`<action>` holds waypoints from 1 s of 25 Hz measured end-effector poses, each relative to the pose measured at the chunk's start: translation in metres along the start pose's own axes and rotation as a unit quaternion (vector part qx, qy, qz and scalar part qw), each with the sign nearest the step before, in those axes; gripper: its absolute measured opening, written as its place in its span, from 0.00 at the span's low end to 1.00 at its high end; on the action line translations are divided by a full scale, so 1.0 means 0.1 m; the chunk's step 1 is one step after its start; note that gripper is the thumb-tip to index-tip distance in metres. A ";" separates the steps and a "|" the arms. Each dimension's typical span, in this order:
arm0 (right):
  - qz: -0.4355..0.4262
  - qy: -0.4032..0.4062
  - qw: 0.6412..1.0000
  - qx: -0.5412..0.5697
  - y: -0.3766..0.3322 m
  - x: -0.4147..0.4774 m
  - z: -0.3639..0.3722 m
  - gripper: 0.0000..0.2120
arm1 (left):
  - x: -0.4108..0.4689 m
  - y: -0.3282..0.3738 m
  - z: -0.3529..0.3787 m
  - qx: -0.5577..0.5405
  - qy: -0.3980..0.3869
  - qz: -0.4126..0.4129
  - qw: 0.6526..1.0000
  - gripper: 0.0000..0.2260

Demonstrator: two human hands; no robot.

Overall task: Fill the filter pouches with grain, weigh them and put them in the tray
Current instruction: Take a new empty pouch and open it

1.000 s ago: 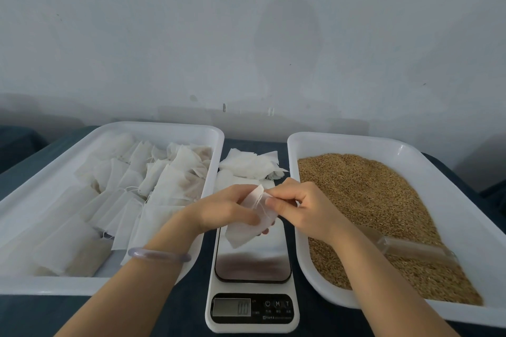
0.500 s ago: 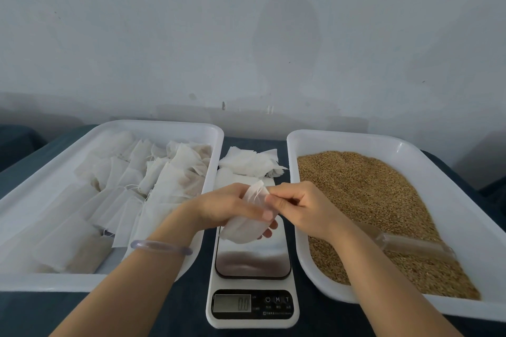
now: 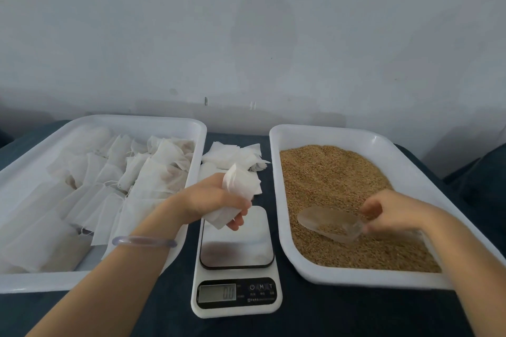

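On the left of the dark blue bench (image 3: 356, 317) lies a wide white plastic tray (image 3: 137, 121). In it is a spread of filled white filter pouches (image 3: 109, 186), overlapping one another. Some show brown through the mesh, and loose strings lie among them.

The left hand (image 3: 210, 200), with a clear pale bangle (image 3: 143, 241) on its wrist, is raised above the right edge of that tray and the far end of the scale. Its fingers are curled round a single white filter pouch (image 3: 241, 186), squeezing it about the middle. The pouch's mouth flares upward out of the fist, and its lower end hangs out beneath the fingers, clear of the scale.

Behind this hand, on the bench between the two trays, lies a small heap of empty white pouches (image 3: 232, 157). In front of the heap stands a white digital kitchen scale (image 3: 236, 310) with a shiny steel weighing plate (image 3: 236, 241). Its small grey display (image 3: 217, 293) reads 0.0.

To the right, a second white plastic tray (image 3: 342, 133) holds a bed of golden-brown grain (image 3: 328, 172). A clear plastic scoop (image 3: 325, 223) sits low in the grain near the tray's middle. Its bowl points left and has some grain in it.

The right hand (image 3: 394, 213) is at the scoop's handle end with its fingers curled round the handle. The hand is blurred, so the exact grip is hard to make out.

A pale grey wall (image 3: 246, 35) rises behind the bench.
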State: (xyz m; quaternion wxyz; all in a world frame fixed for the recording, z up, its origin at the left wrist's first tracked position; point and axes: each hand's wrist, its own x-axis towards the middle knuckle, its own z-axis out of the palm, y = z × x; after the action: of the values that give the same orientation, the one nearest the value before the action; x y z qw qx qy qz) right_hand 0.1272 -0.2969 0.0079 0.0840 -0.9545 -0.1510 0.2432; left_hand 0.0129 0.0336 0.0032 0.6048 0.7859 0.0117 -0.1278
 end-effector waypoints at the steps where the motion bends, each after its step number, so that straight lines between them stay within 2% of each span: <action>1: 0.009 -0.007 1.000 0.006 0.05 0.01 0.05 0.13 | 0.00 0.00 0.01 0.001 0.002 0.001 1.000 0.04; 4: 0.006 0.020 1.000 -0.007 0.13 0.07 0.14 0.10 | -0.03 0.02 0.02 -0.004 0.010 0.004 1.000 0.06; 6: -0.006 0.070 0.997 0.008 0.17 0.12 0.13 0.10 | -0.04 0.03 0.02 -0.002 0.009 0.005 1.000 0.09; 9: -0.013 0.161 0.987 0.022 0.20 0.15 0.10 0.10 | -0.02 0.01 0.02 0.005 0.014 0.003 1.000 0.07; 12: -0.014 0.265 0.962 -0.060 0.16 0.21 0.05 0.11 | -0.01 0.01 0.01 0.012 0.016 -0.002 1.000 0.04; 14: -0.014 0.308 0.940 -0.144 0.07 0.28 0.03 0.09 | -0.01 0.01 0.02 0.002 0.015 -0.004 1.000 0.07; 16: -0.024 0.302 0.933 -0.194 -0.06 0.38 0.07 0.10 | -0.01 0.01 0.02 0.000 0.015 -0.007 1.000 0.10; 18: -0.048 0.275 0.941 -0.191 -0.18 0.47 0.17 0.12 | -0.01 0.00 0.02 0.001 0.015 -0.007 1.000 0.11; 22: -0.072 0.216 0.973 -0.042 -0.13 0.47 0.25 0.11 | 0.01 -0.04 0.00 -0.003 0.023 -0.006 1.000 0.11; 25: -0.069 0.184 0.980 0.031 -0.02 0.40 0.23 0.13 | 0.01 -0.05 0.01 0.011 0.023 -0.001 1.000 0.12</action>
State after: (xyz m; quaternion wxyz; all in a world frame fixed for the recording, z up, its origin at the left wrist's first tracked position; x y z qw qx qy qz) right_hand 0.1489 -0.2795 -0.0288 0.1566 -0.9670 -0.1912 0.0614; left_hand 0.0132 0.0339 -0.0023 0.5956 0.7953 0.0248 -0.1104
